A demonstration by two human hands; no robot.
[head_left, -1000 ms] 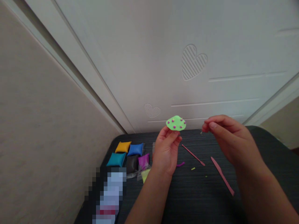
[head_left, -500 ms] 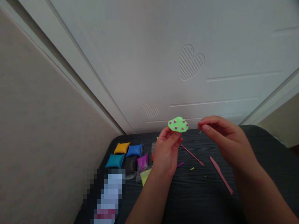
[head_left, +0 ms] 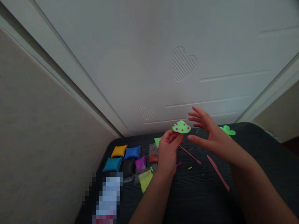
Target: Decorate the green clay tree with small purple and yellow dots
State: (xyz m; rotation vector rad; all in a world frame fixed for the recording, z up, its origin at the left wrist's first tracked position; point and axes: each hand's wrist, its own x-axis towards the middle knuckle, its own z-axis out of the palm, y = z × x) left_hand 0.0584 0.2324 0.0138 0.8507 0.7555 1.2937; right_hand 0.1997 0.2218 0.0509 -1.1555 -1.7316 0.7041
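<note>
Your decorating looks well along: purple dots (head_left: 177,128) are already set across the green clay cap (head_left: 182,125), and a few near its left side seem to carry pale specks on top. Whether every dot has one is too small to tell, and the underside is hidden, so what is left there can't be judged. Some clay is unused — a purple strip (head_left: 178,164) and a small yellow scrap (head_left: 190,168) lie on the tabletop (head_left: 198,199), near the pink stick (head_left: 190,154) and the pink knife (head_left: 218,172).

The cap itself is bright green and domed, rounded at the crown and flaring to a thin, slightly wavy rim. It looks soft, so a hard squeeze could dent it, in my judgement.

You have it raised above the tabletop, in front of the white door (head_left: 130,62), with your left hand (head_left: 168,149) pinching it from below between thumb and fingers. Your right hand (head_left: 210,132) is spread — thumb well apart from the fingers — just beside the cap, apparently not touching it, and nothing shows in its grasp.
</note>
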